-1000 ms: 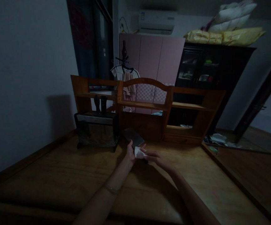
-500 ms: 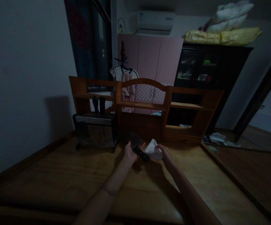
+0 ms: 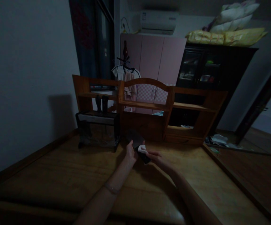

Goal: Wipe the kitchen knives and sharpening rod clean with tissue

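Observation:
The room is dim. My left hand (image 3: 130, 153) is closed round a cleaver (image 3: 135, 138) where its broad dark blade meets the black handle (image 3: 145, 158); the blade points away toward the wooden shelf. My right hand (image 3: 156, 156) pinches a small white cloth (image 3: 141, 148) and presses it against the knife near the handle. Both hands hover just above the wooden tabletop (image 3: 55, 178).
A dark knife rack (image 3: 99, 129) with two handles sticking up stands at the back left. A wooden desk shelf (image 3: 149, 106) runs along the table's far edge. A grey wall is at the left; cupboards and a doorway lie beyond.
My right hand, which had drawn the white cloth off to the right of the knife, has brought it back onto the knife by the handle. My left hand kept its grip.

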`<state>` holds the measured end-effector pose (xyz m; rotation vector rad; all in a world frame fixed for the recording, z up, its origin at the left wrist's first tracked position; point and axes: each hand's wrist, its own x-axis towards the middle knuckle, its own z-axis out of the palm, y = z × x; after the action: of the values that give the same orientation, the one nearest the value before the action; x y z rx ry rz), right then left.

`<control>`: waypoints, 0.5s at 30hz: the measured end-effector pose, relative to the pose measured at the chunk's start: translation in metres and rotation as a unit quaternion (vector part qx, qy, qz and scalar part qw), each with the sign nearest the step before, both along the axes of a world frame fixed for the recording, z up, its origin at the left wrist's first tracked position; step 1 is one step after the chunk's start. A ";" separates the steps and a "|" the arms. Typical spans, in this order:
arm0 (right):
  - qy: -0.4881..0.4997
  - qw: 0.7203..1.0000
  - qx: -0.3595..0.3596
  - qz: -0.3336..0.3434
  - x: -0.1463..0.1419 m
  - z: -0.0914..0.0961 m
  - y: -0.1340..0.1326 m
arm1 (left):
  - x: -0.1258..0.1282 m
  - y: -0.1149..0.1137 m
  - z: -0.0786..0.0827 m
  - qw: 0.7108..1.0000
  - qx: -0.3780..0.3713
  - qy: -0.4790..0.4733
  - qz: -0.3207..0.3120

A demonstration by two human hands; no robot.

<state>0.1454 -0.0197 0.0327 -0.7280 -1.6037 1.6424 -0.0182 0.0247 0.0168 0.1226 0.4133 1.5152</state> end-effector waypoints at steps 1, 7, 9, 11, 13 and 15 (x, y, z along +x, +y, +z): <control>0.000 1.000 -0.002 0.012 0.002 0.002 -0.001 | -0.001 0.001 -0.001 1.000 -0.006 -0.001 0.003; -0.051 0.997 -0.031 0.058 0.020 0.016 -0.001 | -0.005 0.001 -0.003 0.999 0.020 -0.036 0.018; -0.068 0.994 -0.039 0.083 0.029 0.021 0.000 | -0.005 -0.001 -0.003 0.999 0.021 -0.040 0.011; -0.083 0.989 -0.046 0.112 0.040 0.023 0.003 | -0.002 -0.004 -0.002 0.999 0.016 -0.032 0.005; -0.092 0.986 -0.061 0.125 0.050 0.023 0.007 | 0.002 -0.005 -0.001 1.000 0.018 -0.013 0.013; -0.085 0.985 -0.090 0.116 0.058 0.018 0.014 | 0.005 -0.007 0.000 0.999 0.037 0.011 0.026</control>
<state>0.2036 -0.0060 0.0504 -0.8157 -1.7275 1.9589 -0.0135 0.0181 0.0172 0.1884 0.3796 1.5828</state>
